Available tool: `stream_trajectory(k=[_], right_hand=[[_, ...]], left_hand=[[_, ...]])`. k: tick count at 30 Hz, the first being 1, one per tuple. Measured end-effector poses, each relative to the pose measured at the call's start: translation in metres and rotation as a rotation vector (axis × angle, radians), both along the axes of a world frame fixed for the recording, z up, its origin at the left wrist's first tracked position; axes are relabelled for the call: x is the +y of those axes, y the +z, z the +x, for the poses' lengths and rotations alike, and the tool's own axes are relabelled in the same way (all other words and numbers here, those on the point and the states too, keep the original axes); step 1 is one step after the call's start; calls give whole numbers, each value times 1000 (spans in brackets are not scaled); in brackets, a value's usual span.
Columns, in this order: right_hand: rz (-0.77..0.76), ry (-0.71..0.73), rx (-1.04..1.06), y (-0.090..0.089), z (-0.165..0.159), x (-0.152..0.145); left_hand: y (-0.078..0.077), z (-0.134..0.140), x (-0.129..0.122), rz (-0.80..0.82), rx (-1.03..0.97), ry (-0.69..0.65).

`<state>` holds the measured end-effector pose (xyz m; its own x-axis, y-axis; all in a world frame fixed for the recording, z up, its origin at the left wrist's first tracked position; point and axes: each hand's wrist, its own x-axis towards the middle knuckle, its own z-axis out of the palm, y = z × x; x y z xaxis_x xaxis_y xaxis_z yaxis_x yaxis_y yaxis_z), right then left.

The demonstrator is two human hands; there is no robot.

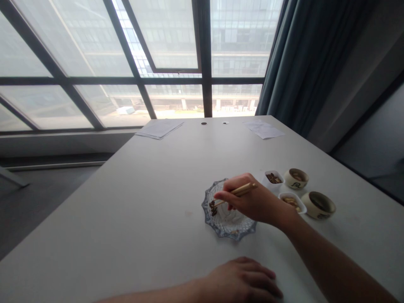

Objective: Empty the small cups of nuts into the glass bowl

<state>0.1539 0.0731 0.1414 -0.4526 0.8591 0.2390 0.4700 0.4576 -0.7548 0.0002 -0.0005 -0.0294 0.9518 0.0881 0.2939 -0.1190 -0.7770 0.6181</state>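
Observation:
My right hand [244, 193] is closed around a pair of wooden chopsticks [243, 189], over a scalloped clear glass plate [206, 219]. The chopstick tips reach small dark brown pieces [214, 210] near the plate's left rim; whether a piece is pinched between them I cannot tell. A small light-brown bit [234, 232] lies by the plate's near rim. My left hand [243, 280] rests palm down on the white table in front of the plate, fingers stretched out and holding nothing. Part of the plate is hidden behind my right hand.
Right of the plate stand a white tub [267, 184] of dark pieces, another white tub [302, 208] of pale-brown pieces, and two cream cups [292, 185], [315, 212]. Papers [159, 128] and a loose sheet [264, 128] lie at the table's far end, with two small round items between.

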Motion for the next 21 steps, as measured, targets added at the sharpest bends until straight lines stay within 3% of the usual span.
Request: stream_trajectory(k=[7, 21], right_hand=[[66, 2, -34, -9, -3, 5], [-94, -113, -3, 4, 3, -5]], left_hand=[[1, 1, 0, 34, -30, 11], [4, 1, -2, 33, -14, 13]])
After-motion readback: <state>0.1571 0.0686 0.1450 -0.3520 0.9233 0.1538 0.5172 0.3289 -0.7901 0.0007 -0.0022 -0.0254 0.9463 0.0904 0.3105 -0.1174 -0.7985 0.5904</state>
